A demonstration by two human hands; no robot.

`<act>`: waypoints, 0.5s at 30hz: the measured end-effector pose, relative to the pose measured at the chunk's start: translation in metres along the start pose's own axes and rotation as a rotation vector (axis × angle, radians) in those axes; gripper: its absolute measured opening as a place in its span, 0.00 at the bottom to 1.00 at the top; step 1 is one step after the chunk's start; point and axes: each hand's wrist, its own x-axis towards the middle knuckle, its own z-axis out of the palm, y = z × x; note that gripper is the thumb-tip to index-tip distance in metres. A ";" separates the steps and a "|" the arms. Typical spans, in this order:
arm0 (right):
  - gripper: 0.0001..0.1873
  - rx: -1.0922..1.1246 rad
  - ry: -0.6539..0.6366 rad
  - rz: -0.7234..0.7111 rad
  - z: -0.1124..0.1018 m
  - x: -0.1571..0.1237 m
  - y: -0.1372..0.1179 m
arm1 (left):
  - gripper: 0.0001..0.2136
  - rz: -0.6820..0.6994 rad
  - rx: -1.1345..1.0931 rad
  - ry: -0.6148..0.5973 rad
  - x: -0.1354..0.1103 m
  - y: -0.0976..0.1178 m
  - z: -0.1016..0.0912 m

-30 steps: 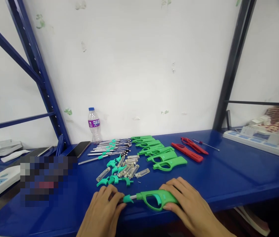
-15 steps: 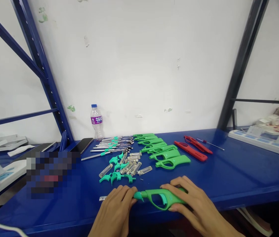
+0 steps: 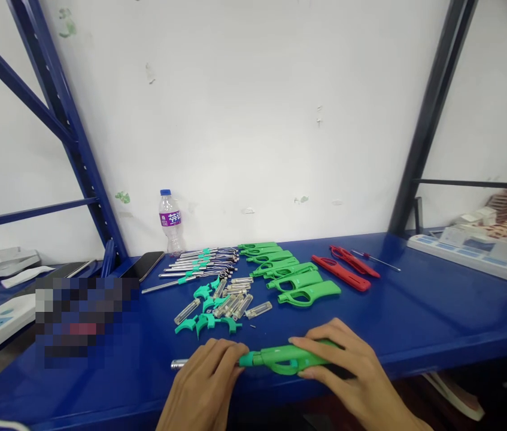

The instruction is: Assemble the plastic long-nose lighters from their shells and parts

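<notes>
A green long-necked lighter (image 3: 275, 354) lies across both of my hands above the table's front edge. My left hand (image 3: 206, 377) is closed round its metal tube, whose silver tip (image 3: 178, 363) sticks out on the left. My right hand (image 3: 347, 365) grips the green handle, thumb below and fingers on top. A teal collar shows between tube and body, and a bit of the teal trigger (image 3: 293, 364) shows in the guard. Just beyond my hands lie several loose teal triggers (image 3: 206, 323) and clear fuel tanks (image 3: 239, 305).
Several metal tubes with wires (image 3: 199, 263) lie at the back, beside several green casings (image 3: 309, 293). Red casings (image 3: 343, 273) and a thin screwdriver-like rod (image 3: 383, 262) lie farther right. A bottle (image 3: 172, 224) stands by the wall; a phone (image 3: 145, 263) and power strip (image 3: 473, 258) flank the parts.
The lighter has rolled in my hands, so its trigger guard looks narrower and more of its upper edge faces me. Both hands keep their hold. The whole view has shifted slightly.
</notes>
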 end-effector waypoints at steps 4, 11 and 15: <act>0.14 0.023 0.044 -0.024 0.000 0.000 -0.002 | 0.14 0.026 0.048 -0.070 -0.005 -0.003 0.001; 0.21 0.030 -0.012 -0.075 -0.001 -0.003 0.001 | 0.17 0.086 0.120 -0.122 -0.014 -0.001 0.005; 0.27 0.006 -0.082 -0.120 -0.005 -0.006 -0.002 | 0.18 0.151 0.141 -0.080 -0.019 0.003 0.007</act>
